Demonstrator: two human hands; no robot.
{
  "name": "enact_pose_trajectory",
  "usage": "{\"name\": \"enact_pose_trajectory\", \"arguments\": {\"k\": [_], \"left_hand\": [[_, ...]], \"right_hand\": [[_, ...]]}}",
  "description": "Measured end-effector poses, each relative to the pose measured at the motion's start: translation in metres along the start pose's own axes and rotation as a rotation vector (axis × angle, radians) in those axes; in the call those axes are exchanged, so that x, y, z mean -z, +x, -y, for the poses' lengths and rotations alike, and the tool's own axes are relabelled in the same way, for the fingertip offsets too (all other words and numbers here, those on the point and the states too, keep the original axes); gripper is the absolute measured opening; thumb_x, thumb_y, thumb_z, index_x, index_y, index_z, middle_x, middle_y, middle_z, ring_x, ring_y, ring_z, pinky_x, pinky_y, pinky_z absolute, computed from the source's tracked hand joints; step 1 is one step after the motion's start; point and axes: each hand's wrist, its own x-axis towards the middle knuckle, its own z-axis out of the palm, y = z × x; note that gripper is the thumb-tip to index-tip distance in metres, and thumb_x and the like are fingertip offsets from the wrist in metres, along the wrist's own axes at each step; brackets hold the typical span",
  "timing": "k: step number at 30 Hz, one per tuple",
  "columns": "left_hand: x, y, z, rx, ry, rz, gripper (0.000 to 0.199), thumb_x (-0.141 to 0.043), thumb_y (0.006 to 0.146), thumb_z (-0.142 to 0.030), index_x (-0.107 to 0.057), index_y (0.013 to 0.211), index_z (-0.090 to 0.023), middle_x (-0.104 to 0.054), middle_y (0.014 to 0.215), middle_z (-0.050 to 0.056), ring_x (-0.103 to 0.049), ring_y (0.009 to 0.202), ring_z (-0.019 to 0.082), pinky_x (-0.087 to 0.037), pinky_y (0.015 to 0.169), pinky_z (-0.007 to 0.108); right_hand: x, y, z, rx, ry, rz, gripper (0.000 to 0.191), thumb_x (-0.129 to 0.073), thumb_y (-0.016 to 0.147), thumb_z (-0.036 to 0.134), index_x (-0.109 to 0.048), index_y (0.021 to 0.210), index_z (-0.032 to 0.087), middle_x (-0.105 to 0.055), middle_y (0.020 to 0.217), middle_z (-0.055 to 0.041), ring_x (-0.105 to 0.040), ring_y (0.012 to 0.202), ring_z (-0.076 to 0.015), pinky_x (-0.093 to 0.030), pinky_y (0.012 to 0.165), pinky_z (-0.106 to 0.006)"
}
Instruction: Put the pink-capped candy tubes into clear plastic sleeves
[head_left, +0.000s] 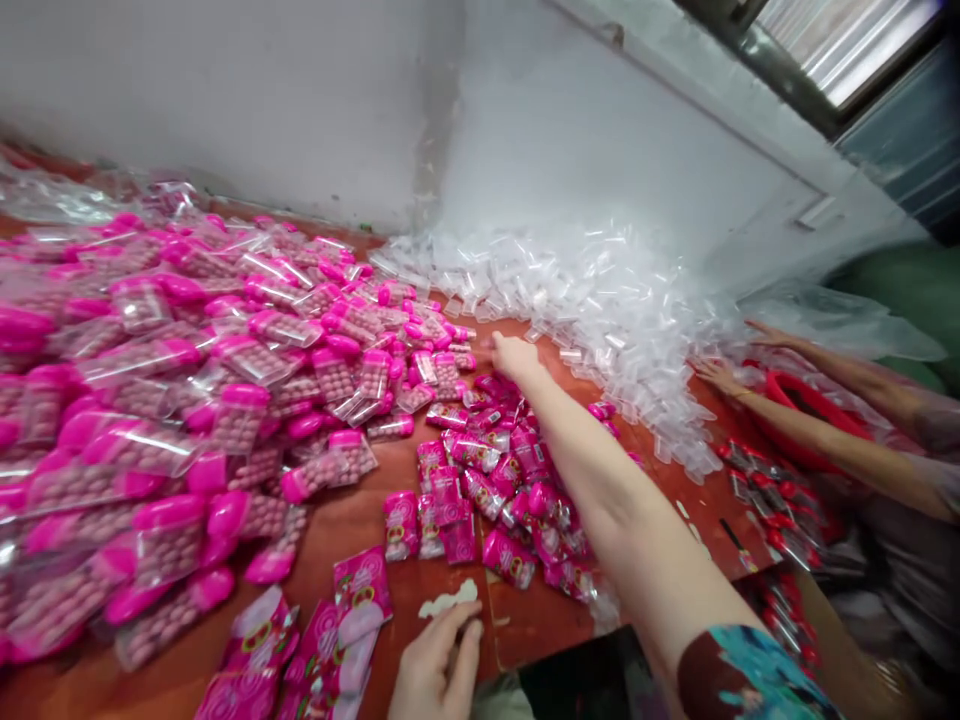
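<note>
- My right hand (514, 357) is stretched far out over the table (345, 530), fingers curled at the edge of the pink-capped candy tubes (330, 375); can't tell if it grips one.
- My left hand (435, 665) is loosely closed near the table edge, touching a white paper scrap (448, 600), pink label sheets (360, 590) beside it.
- Progress, my guess: a small cluster of labelled tubes (487, 480) looks done; the big unlabelled heap at left remains.
- Empty clear tubes (600, 310) are piled by the wall.
- Another person's hands (720, 375) work near a red basket (810, 400); contents unclear.

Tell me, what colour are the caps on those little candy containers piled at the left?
Bright pink caps, seen clearly in the head view.
</note>
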Motion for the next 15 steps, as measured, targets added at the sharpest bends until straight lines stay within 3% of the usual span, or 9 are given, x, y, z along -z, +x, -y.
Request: {"name": "enact_pose_trajectory", "arguments": {"k": [3, 6, 8, 12, 14, 15], "left_hand": [[0.004, -0.001, -0.016, 0.102, 0.004, -0.019, 0.021, -0.057, 0.089, -0.030, -0.074, 0.096, -0.021, -0.077, 0.092, 0.008, -0.073, 0.084, 0.020, -0.057, 0.077, 0.025], [0.003, -0.011, -0.035, 0.161, 0.000, 0.007, 0.023, -0.053, 0.091, -0.029, -0.073, 0.096, -0.022, -0.077, 0.093, 0.007, -0.072, 0.085, 0.021, -0.056, 0.079, 0.028], [0.005, -0.021, -0.046, 0.169, 0.011, 0.042, 0.023, -0.051, 0.092, -0.027, -0.073, 0.099, -0.022, -0.076, 0.097, 0.006, -0.071, 0.090, 0.020, -0.054, 0.083, 0.029], [0.022, -0.043, -0.053, 0.157, 0.087, 0.065, 0.023, -0.050, 0.093, -0.026, -0.071, 0.101, -0.021, -0.075, 0.098, 0.005, -0.070, 0.091, 0.019, -0.052, 0.083, 0.028], [0.035, -0.053, -0.052, 0.155, 0.170, 0.020, 0.023, -0.050, 0.093, -0.025, -0.071, 0.100, -0.021, -0.075, 0.097, 0.005, -0.070, 0.088, 0.018, -0.052, 0.081, 0.027], [0.042, -0.056, -0.050, 0.144, 0.223, -0.021, 0.023, -0.049, 0.094, -0.025, -0.071, 0.099, -0.020, -0.075, 0.096, 0.005, -0.070, 0.087, 0.018, -0.052, 0.081, 0.027]], "right_hand": [[0.019, -0.031, 0.002, 0.081, 0.184, -0.001, 0.033, -0.040, 0.099, 0.029, -0.051, 0.128, 0.016, -0.072, 0.105, -0.0117, -0.070, 0.085, -0.0185, -0.052, 0.079, -0.034], [0.026, -0.087, 0.010, 0.198, 0.476, 0.063, 0.041, -0.034, 0.099, 0.036, -0.041, 0.136, 0.019, -0.072, 0.100, -0.0056, -0.066, 0.067, -0.0112, -0.052, 0.067, -0.027], [0.025, -0.137, 0.014, 0.295, 0.965, 0.132, 0.044, -0.049, 0.093, 0.037, -0.045, 0.134, 0.023, -0.071, 0.105, -0.0055, -0.065, 0.068, -0.0119, -0.052, 0.068, -0.030], [0.007, -0.236, 0.014, 0.252, 1.254, 0.401, 0.054, -0.068, 0.077, 0.039, -0.054, 0.128, 0.027, -0.069, 0.112, -0.0076, -0.069, 0.085, -0.0212, -0.053, 0.075, -0.039], [-0.012, -0.274, 0.013, 0.194, 1.380, 0.513, 0.046, -0.066, 0.078, 0.045, -0.058, 0.119, 0.024, -0.070, 0.108, -0.0084, -0.070, 0.089, -0.0239, -0.054, 0.076, -0.042], [-0.024, -0.290, 0.014, 0.133, 1.451, 0.490, 0.037, -0.064, 0.080, 0.048, -0.059, 0.107, 0.024, -0.072, 0.099, -0.0066, -0.071, 0.084, -0.0231, -0.055, 0.074, -0.041]]}}
